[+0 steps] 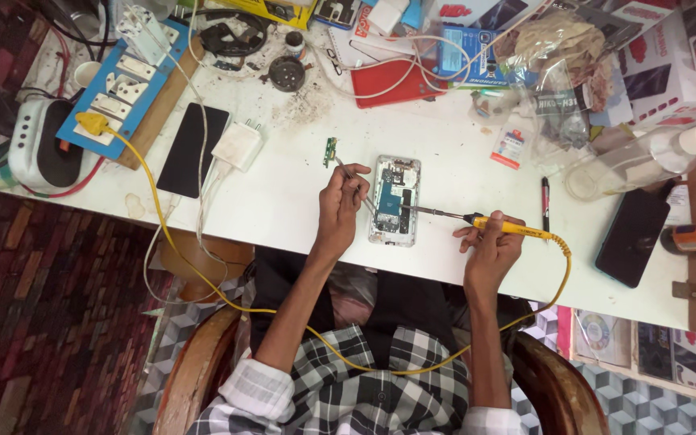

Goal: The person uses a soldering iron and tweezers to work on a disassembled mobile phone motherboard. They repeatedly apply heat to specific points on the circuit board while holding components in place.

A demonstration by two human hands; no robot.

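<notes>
- Opened phone [395, 200] is lying flat on the white table [300, 193], right near the front edge, between your two hands with its back off and the board showing.
- Your right hand [489, 246] is clenched around the yellow soldering iron [497, 225], and the tip reaches onto the phone's board from the right.
- Your left hand [340, 201] is pinching a pair of tweezers [350, 173] just beside the phone's left edge. Can't tell if the tips are actually holding anything, too small to see.
- Biggest risk imo: the phone isn't clamped, so a nudge from either hand could slide it and drag the hot tip across neighbouring parts.
- That yellow cord [203, 282] loops across your lap, so a snag on your sleeve or the chair could yank the iron mid-joint.
- Small green board [330, 151] sits loose just past the tweezers, easy to flick off.
- Clear bottle [638, 161] lies near your right side, I'd mind it with a hot iron.
</notes>
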